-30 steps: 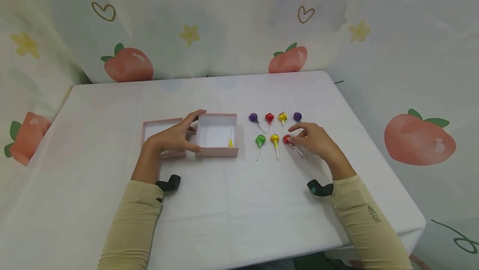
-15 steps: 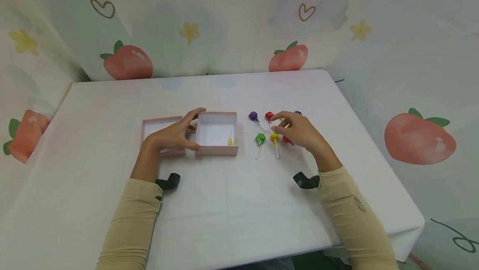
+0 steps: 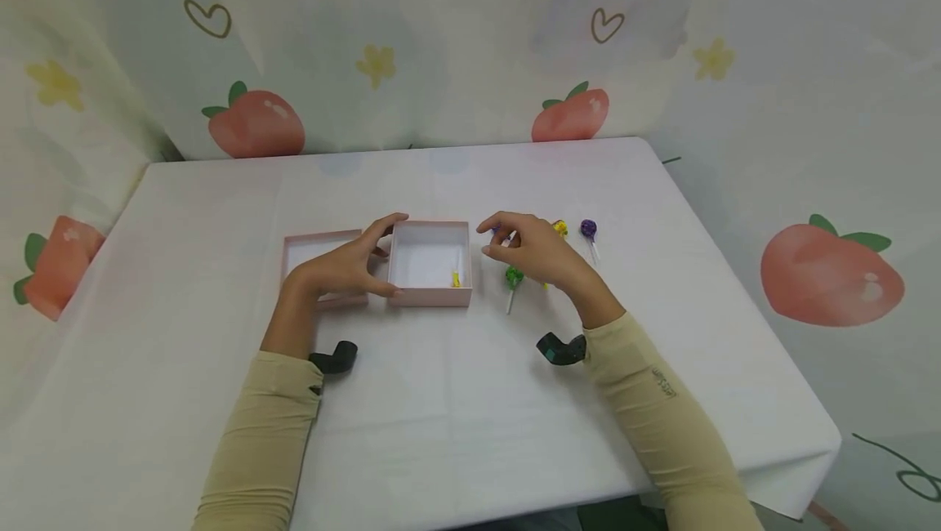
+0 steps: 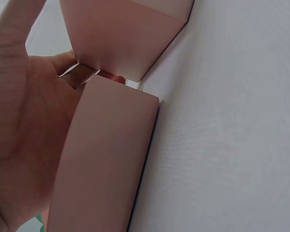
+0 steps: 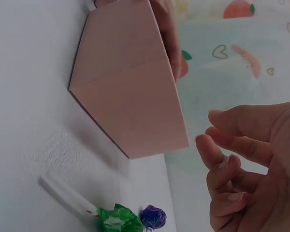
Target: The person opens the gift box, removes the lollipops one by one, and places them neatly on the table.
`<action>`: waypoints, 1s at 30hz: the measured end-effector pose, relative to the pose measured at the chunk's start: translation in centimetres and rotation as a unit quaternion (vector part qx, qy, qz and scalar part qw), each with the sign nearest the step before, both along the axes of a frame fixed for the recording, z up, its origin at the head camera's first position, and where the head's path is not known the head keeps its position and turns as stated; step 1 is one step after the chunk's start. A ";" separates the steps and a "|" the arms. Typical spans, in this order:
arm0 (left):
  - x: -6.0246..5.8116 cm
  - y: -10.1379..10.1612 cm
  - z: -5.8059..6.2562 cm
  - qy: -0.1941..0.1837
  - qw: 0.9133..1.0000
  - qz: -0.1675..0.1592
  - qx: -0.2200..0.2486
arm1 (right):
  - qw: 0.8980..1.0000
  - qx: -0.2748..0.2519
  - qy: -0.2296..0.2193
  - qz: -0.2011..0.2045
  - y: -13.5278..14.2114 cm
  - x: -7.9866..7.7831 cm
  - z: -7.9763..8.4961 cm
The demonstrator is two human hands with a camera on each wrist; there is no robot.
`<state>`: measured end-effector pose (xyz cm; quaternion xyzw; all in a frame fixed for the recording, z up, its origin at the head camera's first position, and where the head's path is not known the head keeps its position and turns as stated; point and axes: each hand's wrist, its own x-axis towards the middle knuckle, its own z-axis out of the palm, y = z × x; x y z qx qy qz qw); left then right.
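My left hand [image 3: 345, 265] holds the left side of an open pink box [image 3: 430, 296], thumb at the front corner and fingers at the back. A small yellow item [image 3: 456, 278] lies inside the box. In the left wrist view, the hand's palm also faces the second pink box part [image 4: 104, 154]. My right hand [image 3: 540, 249] hovers over the lollipops with loosely bent fingers and nothing in them, just right of the box. A green lollipop [image 3: 514, 278], a yellow lollipop [image 3: 561, 228] and a purple lollipop [image 3: 588, 229] show around it; others are covered by the hand.
Left of the box, partly behind the left hand, lies the shallow pink box part [image 3: 321, 245], perhaps the lid. A white cloth covers the table [image 3: 441, 433]. Patterned curtains [image 3: 456, 49] hang behind and at the sides.
My right hand has moved left across the lollipops, from the red one in the front row to near the box's right side. The left hand and the box have stayed in place.
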<state>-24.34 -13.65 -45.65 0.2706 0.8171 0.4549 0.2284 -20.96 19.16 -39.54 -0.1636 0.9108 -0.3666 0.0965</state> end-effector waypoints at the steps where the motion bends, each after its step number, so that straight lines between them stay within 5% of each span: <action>1: -0.1 0.0 -0.1 0.000 1.000 -0.001 -0.001 | 1.000 0.000 0.005 0.006 -0.4 -0.1 -0.1; 10: -0.4 -0.1 -0.2 0.000 1.000 -0.008 0.009 | 0.999 -0.017 0.016 0.049 -3.3 -0.9 -0.3; 24: -0.2 -0.1 0.0 -0.003 1.000 -0.008 0.010 | 0.997 0.067 -0.029 0.031 -4.9 -1.4 -0.5; 30: -0.2 -0.3 -0.1 -0.004 1.000 -0.010 0.011 | 0.989 0.119 -0.030 0.076 -5.3 -1.7 -0.2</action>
